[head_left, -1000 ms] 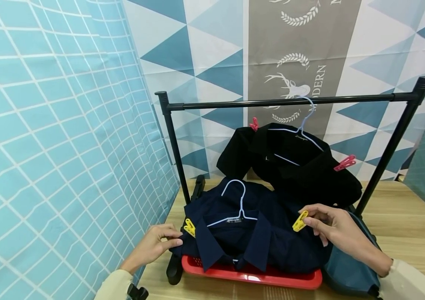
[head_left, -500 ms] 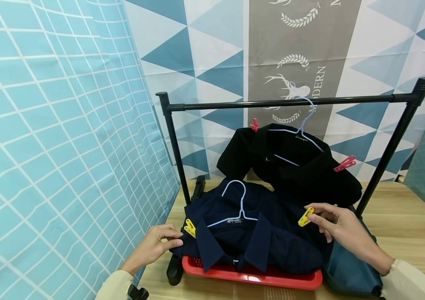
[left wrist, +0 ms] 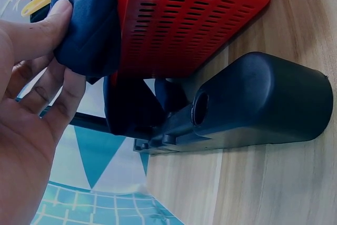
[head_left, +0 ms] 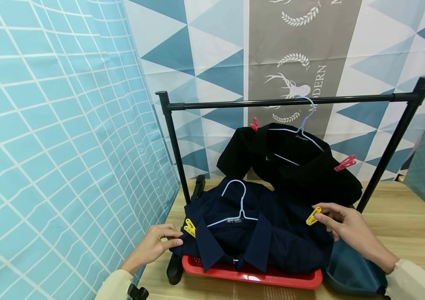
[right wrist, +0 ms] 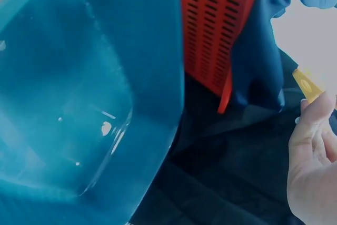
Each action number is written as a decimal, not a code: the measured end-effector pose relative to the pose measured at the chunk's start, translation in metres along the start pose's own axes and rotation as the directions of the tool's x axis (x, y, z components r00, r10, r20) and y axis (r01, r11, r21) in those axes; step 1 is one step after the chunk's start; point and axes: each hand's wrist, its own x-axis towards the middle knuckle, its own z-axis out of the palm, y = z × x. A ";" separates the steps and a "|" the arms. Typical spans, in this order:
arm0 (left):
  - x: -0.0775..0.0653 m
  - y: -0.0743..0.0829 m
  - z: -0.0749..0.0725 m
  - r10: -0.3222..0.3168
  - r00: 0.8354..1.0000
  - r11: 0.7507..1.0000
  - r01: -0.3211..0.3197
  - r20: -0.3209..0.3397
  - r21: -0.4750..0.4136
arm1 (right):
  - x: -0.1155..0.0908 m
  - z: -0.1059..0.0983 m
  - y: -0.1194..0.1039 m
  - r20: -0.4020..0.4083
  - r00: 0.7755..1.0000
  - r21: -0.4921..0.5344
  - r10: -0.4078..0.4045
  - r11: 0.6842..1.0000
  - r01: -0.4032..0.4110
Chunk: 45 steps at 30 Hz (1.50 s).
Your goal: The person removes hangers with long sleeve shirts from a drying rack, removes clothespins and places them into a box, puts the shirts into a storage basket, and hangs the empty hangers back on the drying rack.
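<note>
A navy shirt (head_left: 291,246) with a pale blue hanger (head_left: 241,200) in its collar lies over a red basket (head_left: 257,280). My left hand (head_left: 160,243) pinches the shirt's left edge between thumb and fingers, beside a yellow clothespin (head_left: 189,228) clipped there; the left wrist view shows the folded cloth (left wrist: 89,35) in its grip. At the shirt's right side, my right hand (head_left: 347,223) pinches a second yellow clothespin (head_left: 313,216) between thumb and fingertips, held over the dark cloth. In the right wrist view this clothespin (right wrist: 307,85) shows only partly.
Behind, a black shirt (head_left: 295,175) hangs by its hanger from a black rack's bar (head_left: 235,104), with red clothespins (head_left: 345,163) on its shoulders. A blue-green basin (head_left: 351,271) stands right of the red basket. The rack's black foot (left wrist: 263,98) lies left of the basket.
My right hand has drawn a little to the right and slightly up, carrying the yellow clothespin with it. The left hand keeps its hold at the shirt's left edge.
</note>
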 end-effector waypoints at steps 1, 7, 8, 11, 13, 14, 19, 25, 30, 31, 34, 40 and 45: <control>0.000 0.000 0.000 0.000 1.000 1.000 0.000 0.001 -0.001 | 0.000 0.000 0.002 -0.002 1.000 -0.005 -0.001 1.000 0.001; 0.000 0.000 0.000 0.002 1.000 1.000 -0.002 -0.001 -0.003 | 0.000 -0.003 0.011 -0.005 1.000 -0.019 0.015 1.000 -0.015; 0.000 0.000 0.000 0.003 1.000 1.000 -0.003 -0.001 -0.002 | 0.000 -0.004 0.012 -0.003 1.000 -0.021 0.021 1.000 -0.021; 0.000 0.000 0.000 0.001 1.000 1.000 -0.001 0.000 -0.005 | 0.000 -0.006 0.016 -0.001 0.999 -0.029 0.045 0.999 -0.045; 0.000 0.001 0.000 0.002 1.000 1.000 -0.002 0.001 -0.008 | 0.001 -0.008 0.019 0.001 0.999 -0.042 0.054 0.998 -0.054; 0.000 0.001 0.000 0.003 1.000 1.000 -0.003 0.001 -0.009 | 0.001 -0.009 0.020 -0.001 0.998 -0.048 0.057 0.997 -0.057; 0.000 0.001 -0.001 0.007 1.000 1.000 -0.007 0.002 -0.012 | -0.001 -0.012 0.025 -0.005 0.998 -0.061 0.070 0.996 -0.070; 0.000 0.001 0.000 0.006 1.000 1.000 -0.006 0.007 -0.013 | -0.001 -0.018 0.031 -0.008 0.995 -0.051 0.101 0.994 -0.101; -0.001 0.002 -0.001 0.008 1.000 1.000 -0.008 0.008 -0.013 | -0.003 -0.021 0.038 -0.016 0.994 -0.064 0.111 0.992 -0.111; -0.001 0.002 -0.001 0.007 1.000 1.000 -0.007 0.007 -0.013 | -0.003 -0.022 0.039 -0.015 0.993 -0.066 0.114 0.991 -0.114; -0.002 0.001 -0.001 0.010 1.000 1.000 -0.010 0.004 -0.012 | -0.003 -0.023 0.043 -0.009 0.993 -0.073 0.121 0.990 -0.122; -0.002 0.001 0.000 0.008 1.000 1.000 -0.008 0.004 -0.011 | -0.001 -0.026 0.049 0.000 0.989 -0.106 0.151 0.983 -0.150; -0.002 0.002 0.000 -0.004 1.000 1.000 0.004 0.000 -0.015 | -0.001 -0.028 0.056 0.006 0.985 -0.121 0.171 0.978 -0.169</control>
